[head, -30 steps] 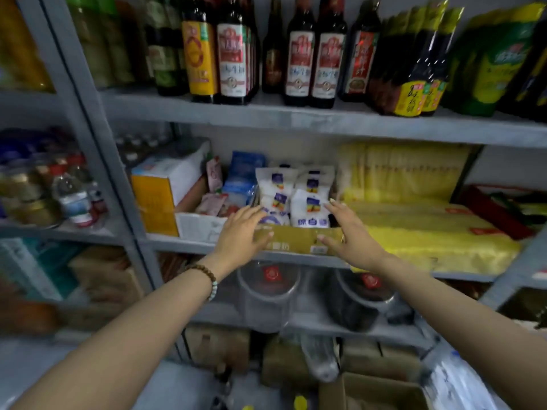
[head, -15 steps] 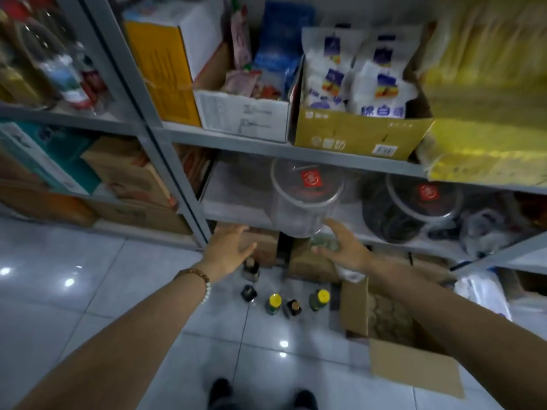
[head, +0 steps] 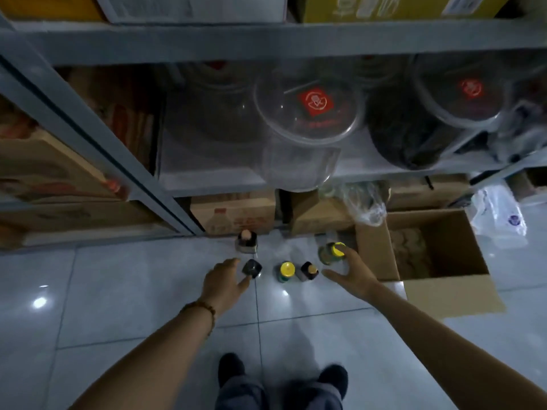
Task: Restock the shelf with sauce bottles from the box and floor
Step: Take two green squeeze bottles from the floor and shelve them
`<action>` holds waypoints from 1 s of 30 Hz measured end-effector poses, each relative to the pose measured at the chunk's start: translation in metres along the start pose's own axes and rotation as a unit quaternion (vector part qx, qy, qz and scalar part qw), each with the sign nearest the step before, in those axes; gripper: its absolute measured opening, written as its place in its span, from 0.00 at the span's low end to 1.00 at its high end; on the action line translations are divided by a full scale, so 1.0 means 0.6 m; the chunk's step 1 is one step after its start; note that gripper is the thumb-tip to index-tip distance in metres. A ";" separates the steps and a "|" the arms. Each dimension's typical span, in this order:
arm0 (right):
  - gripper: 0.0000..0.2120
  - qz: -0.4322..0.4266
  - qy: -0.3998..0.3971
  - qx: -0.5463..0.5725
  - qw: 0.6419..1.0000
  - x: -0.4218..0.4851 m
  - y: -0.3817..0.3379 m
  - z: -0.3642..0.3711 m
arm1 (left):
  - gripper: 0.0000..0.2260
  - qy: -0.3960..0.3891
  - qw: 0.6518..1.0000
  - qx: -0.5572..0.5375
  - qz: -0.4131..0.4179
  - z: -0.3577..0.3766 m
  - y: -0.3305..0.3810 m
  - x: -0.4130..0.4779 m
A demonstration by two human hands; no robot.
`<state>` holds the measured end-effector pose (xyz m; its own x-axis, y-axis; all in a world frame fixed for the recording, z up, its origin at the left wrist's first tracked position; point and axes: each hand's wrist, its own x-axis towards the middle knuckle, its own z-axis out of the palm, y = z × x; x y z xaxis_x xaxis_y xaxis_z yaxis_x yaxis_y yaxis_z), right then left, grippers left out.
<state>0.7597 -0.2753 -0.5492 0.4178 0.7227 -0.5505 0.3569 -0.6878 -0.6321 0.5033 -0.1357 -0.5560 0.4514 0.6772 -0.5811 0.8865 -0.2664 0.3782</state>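
At the near edge of the head view, two dark shoes are noted on the grey tiled floor. Both forearms are extended downward, and a bead bracelet is worn on the left wrist. The left hand is held empty, its fingers loosely spread and the thumb just beside a black-capped bottle; contact cannot be confirmed. The right hand is also empty, with the thumb stretched wide from the fingers, which lie against or just beside the yellow cap of a green bottle. Nothing is gripped yet. Between the hands, a yellow-capped bottle and a brown-capped bottle are standing upright on the floor, and a tan-capped bottle is standing just beyond the left hand. To the right, an open cardboard box is set on the floor; round shapes inside it are too blurred to identify. Behind, closed cartons are stored under a lower shelf, on which clear lidded jars are kept. The step in hand is judged to be the pick-up of floor bottles, one per hand. The next move is judged to call for each hand to be closed round a bottle neck below the cap, with care that the close-standing neighbours are not knocked over.
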 end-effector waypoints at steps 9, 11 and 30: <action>0.36 0.038 0.076 0.055 0.995 0.148 0.255 0.114 | 0.33 -0.074 0.993 0.011 0.088 0.263 -0.016 0.223; 0.37 0.042 0.108 0.092 0.989 0.195 0.303 0.137 | 0.37 -0.084 0.991 -0.009 0.108 0.310 -0.030 0.279; 0.29 -0.035 0.235 0.138 0.961 0.468 0.485 0.201 | 0.23 0.005 0.958 0.029 0.286 0.455 -0.057 0.473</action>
<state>0.8802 -0.2644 -0.9533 0.7557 0.6113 -0.2348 0.1894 -0.5473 -0.8153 0.6286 -0.1219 -0.9306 0.8644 0.4154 -0.2834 0.4985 -0.6336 0.5916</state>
